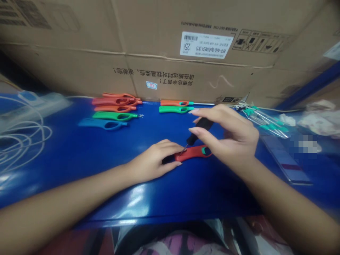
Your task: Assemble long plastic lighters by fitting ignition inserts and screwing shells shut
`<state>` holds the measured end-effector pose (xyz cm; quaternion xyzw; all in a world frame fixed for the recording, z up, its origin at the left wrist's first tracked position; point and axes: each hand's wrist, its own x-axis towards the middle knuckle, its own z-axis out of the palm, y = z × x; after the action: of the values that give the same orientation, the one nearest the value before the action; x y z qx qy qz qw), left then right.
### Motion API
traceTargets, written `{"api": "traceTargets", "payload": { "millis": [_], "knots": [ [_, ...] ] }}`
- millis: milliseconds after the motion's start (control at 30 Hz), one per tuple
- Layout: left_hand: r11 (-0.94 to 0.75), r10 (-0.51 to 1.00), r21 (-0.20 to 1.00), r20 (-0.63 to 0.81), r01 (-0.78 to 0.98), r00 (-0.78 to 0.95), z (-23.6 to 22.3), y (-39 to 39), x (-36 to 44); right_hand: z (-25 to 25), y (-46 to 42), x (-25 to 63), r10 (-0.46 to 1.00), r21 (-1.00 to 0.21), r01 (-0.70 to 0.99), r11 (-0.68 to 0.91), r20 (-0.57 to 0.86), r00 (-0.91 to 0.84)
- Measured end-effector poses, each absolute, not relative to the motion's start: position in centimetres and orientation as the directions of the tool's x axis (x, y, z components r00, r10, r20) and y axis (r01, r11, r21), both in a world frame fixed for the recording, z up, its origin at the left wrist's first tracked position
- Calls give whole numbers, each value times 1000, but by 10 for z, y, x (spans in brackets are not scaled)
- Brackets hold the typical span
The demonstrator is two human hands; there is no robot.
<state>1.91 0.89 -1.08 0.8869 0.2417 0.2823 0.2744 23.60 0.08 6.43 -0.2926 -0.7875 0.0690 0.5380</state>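
A red plastic snip handle [192, 152] with a small teal button lies flat on the blue table [79, 156] in the middle. My left hand [156, 159] presses down on its left end, fingers curled over it. My right hand [228, 136] pinches a small screwdriver [200, 129] with a black handle, tilted, its thin tip touching the red handle near my left fingertips.
Several finished snips lie at the back: red ones [117, 102], a green one [115, 115], a blue one [103, 124], plus an orange [176, 103] and green pair [175, 109]. Bagged parts [262, 118] sit right, white cable [21, 138] left, cardboard boxes [170, 46] behind.
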Motion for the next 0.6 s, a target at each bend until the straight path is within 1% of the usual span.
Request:
{"api": "traceTargets", "payload": {
  "millis": [33, 67, 100, 200, 233, 267, 367, 400, 433, 533, 567, 600],
  "knots": [
    [-732, 584, 624, 369, 273, 723, -10, 9, 19, 64, 1, 237, 505, -376, 423, 824, 826, -250],
    [-734, 582, 623, 370, 271, 725, -10, 9, 19, 64, 1, 237, 508, -366, 436, 822, 818, -271],
    [-736, 578, 622, 371, 268, 726, -10, 9, 19, 65, 1, 238, 540, -396, 423, 815, 784, -308],
    [-744, 570, 612, 375, 266, 731, -10, 9, 19, 65, 0, 239, 646, -556, 329, 763, 644, -410],
    [-749, 568, 606, 378, 269, 731, -10, 9, 19, 64, 1, 239, 651, -568, 320, 758, 638, -411],
    [-753, 567, 600, 385, 269, 728, -11, 9, 19, 64, 1, 239, 636, -543, 332, 772, 666, -390],
    [-761, 566, 593, 409, 263, 716, -11, 9, 19, 62, 3, 239, 505, -353, 430, 831, 803, -317],
    [-759, 569, 596, 410, 263, 713, -11, 9, 19, 62, 3, 239, 481, -321, 442, 838, 816, -320],
    [-755, 572, 600, 407, 264, 712, -11, 9, 19, 63, 3, 239, 487, -329, 429, 841, 804, -340],
    [-750, 576, 603, 395, 271, 716, -10, 9, 19, 66, 0, 239, 571, -478, 313, 821, 705, -421],
    [-751, 576, 601, 396, 272, 716, -10, 9, 19, 67, -2, 238, 574, -495, 291, 819, 698, -428],
    [-752, 576, 600, 397, 272, 715, -10, 9, 19, 68, -3, 237, 558, -473, 297, 830, 719, -415]
  ]
}}
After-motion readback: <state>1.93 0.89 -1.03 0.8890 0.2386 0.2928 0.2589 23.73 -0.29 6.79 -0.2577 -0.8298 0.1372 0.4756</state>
